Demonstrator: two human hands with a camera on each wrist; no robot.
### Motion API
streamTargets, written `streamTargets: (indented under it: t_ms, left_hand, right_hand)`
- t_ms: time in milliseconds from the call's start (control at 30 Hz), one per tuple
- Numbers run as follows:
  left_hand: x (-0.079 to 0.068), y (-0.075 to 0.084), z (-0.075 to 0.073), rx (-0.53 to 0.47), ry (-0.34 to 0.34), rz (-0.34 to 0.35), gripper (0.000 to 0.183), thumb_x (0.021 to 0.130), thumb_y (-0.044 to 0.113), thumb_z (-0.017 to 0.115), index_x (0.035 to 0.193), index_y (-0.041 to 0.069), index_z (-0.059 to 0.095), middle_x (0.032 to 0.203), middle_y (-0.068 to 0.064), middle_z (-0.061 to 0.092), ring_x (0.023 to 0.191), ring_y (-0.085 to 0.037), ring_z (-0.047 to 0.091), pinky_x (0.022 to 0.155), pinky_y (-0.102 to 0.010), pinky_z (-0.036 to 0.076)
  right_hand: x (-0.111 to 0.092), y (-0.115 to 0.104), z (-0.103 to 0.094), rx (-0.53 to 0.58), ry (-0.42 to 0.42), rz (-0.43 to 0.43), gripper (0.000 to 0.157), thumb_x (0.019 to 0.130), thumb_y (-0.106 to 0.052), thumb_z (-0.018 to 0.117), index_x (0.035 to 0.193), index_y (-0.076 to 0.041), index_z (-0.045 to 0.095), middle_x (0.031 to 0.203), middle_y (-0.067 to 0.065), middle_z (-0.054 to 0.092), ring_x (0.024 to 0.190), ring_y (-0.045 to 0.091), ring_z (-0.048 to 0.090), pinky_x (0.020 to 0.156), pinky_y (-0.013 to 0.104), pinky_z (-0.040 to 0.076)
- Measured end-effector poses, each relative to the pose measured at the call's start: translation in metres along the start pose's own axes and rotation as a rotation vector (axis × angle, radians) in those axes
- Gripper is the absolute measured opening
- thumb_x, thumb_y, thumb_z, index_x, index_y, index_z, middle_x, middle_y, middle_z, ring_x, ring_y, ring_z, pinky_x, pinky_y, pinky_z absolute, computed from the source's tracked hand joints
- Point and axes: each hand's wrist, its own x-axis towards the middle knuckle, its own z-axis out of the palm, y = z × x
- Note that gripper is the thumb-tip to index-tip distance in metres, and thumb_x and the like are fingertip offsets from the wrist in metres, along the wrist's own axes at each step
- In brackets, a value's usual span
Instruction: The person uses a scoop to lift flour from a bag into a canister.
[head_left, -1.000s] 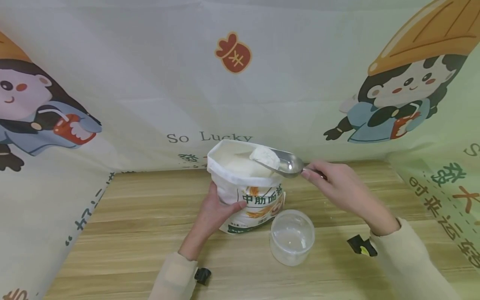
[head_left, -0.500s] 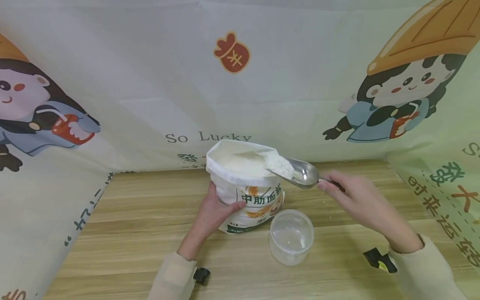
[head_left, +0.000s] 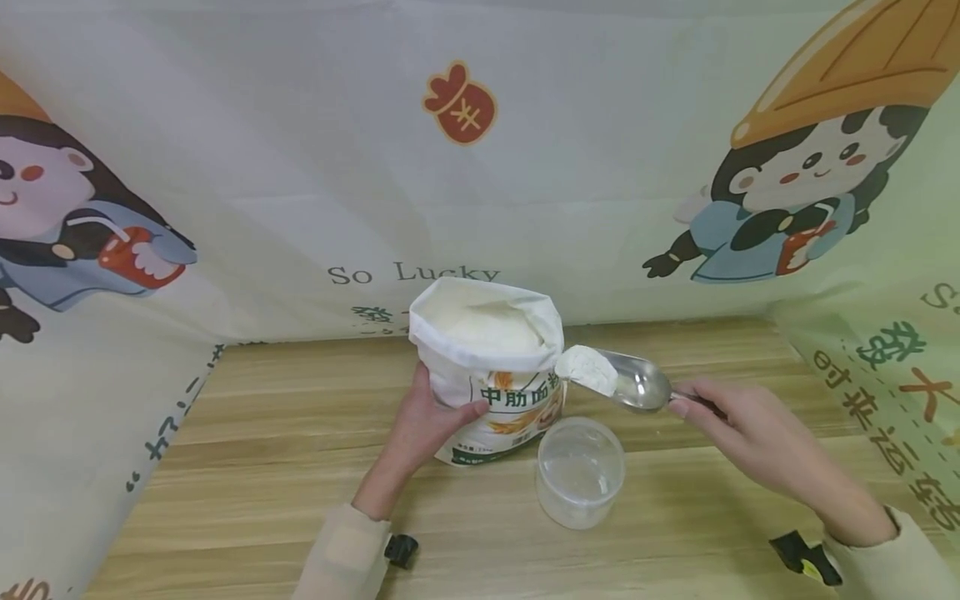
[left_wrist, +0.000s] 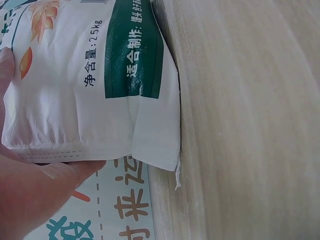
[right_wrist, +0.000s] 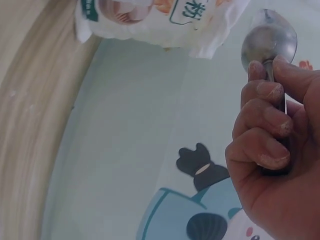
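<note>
A white flour bag stands on the table with its top rolled open and pale flour inside. My left hand grips the bag's left side, thumb across the front; in the left wrist view the bag sits between thumb and fingers. My right hand holds the handle of a metal scoop, its bowl just right of the bag's rim and heaped with flour at the tip. In the right wrist view, fingers with white dust curl round the scoop. Below the scoop stands a clear round tub.
The wooden table is walled at the back and sides by a printed cloth. Small white specks lie on the wood near the scoop. The tub stands close to the bag's front right corner.
My right hand has drawn the flour-laden scoop out of the bag's mouth, to the right and toward me. The left hand stays on the bag, and the tub keeps its place.
</note>
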Motion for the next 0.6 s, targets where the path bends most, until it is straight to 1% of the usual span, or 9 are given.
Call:
streamTargets:
  t_ms: [133,200,333,467,600]
  left_hand:
    - [0.0,0.0,0.0,-0.007,-0.002,-0.003,0.101,0.078,0.019,0.091,0.156,0.007,0.027,0.14,-0.023,0.056,0.129,-0.04,0.055,0.113,-0.057,0.042]
    - [0.0,-0.001,-0.001,-0.013,-0.003,-0.003,0.101,0.078,0.02,0.091,0.156,0.007,0.027,0.14,-0.023,0.056,0.129,-0.04,0.054,0.113,-0.057,0.042]
    - [0.0,0.0,-0.001,-0.011,-0.005,-0.013,0.104,0.078,0.021,0.091,0.157,0.01,0.026,0.142,-0.022,0.056,0.132,-0.039,0.053,0.114,-0.057,0.04]
    - [-0.001,0.0,-0.002,-0.006,-0.006,-0.013,0.105,0.078,0.022,0.092,0.158,0.012,0.025,0.143,-0.021,0.055,0.133,-0.039,0.053,0.115,-0.057,0.04]
    - [0.0,0.0,-0.001,-0.008,-0.006,-0.01,0.104,0.078,0.022,0.092,0.158,0.012,0.026,0.143,-0.021,0.055,0.132,-0.038,0.053,0.115,-0.057,0.04]
  right_hand:
    - [-0.009,0.009,0.0,0.021,-0.022,-0.025,0.01,0.102,-0.01,0.064,0.099,-0.016,0.072,0.069,-0.018,0.043,0.061,-0.002,0.039,0.05,0.022,0.037]
    - [-0.012,0.013,0.001,0.023,-0.037,-0.037,0.011,0.102,-0.01,0.065,0.096,-0.019,0.07,0.069,-0.02,0.043,0.061,-0.002,0.04,0.05,0.022,0.038]
    - [-0.018,0.018,0.003,0.034,-0.076,-0.064,0.017,0.101,-0.01,0.066,0.091,-0.024,0.065,0.069,-0.022,0.04,0.06,-0.004,0.038,0.05,0.021,0.037]
    - [-0.024,0.023,0.004,0.044,-0.116,-0.073,0.015,0.101,-0.011,0.066,0.094,-0.024,0.067,0.07,-0.023,0.041,0.061,-0.004,0.039,0.051,0.02,0.037]
    - [-0.027,0.027,0.003,0.035,-0.152,-0.074,0.011,0.102,-0.012,0.066,0.101,-0.022,0.072,0.073,-0.023,0.047,0.064,-0.004,0.042,0.053,0.02,0.038]
